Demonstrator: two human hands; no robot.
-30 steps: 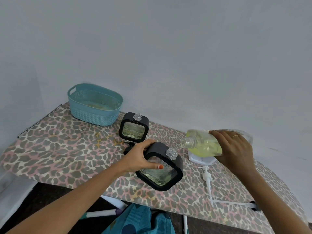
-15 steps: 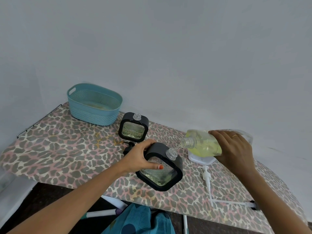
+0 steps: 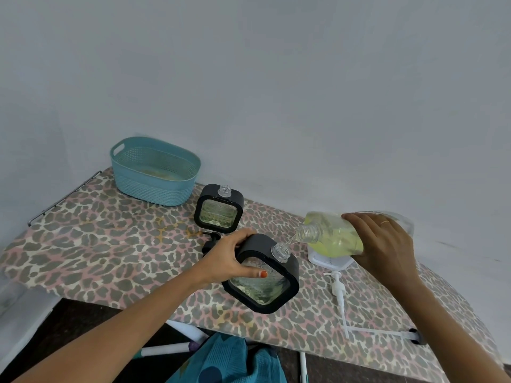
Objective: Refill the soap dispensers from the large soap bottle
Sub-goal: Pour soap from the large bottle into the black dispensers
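Right hand (image 3: pixel 383 246), grip wrapped round the large soap bottle (image 3: pixel 333 236), tipped near level, mouth just above the near dispenser (image 3: pixel 264 275). Left hand (image 3: pixel 228 259) grip closed on that dispenser's black frame, tilting its open neck toward the bottle, base on the leopard-print worktop (image 3: pixel 91 244). Thin stream seems to run into the neck. To pour well: keep mouths close, tilt slowly, watch the level through the window. Second dispenser (image 3: pixel 219 209) stands uncapped behind, near the blue basket (image 3: pixel 154 171). White pump (image 3: pixel 339 293) lies to the right.
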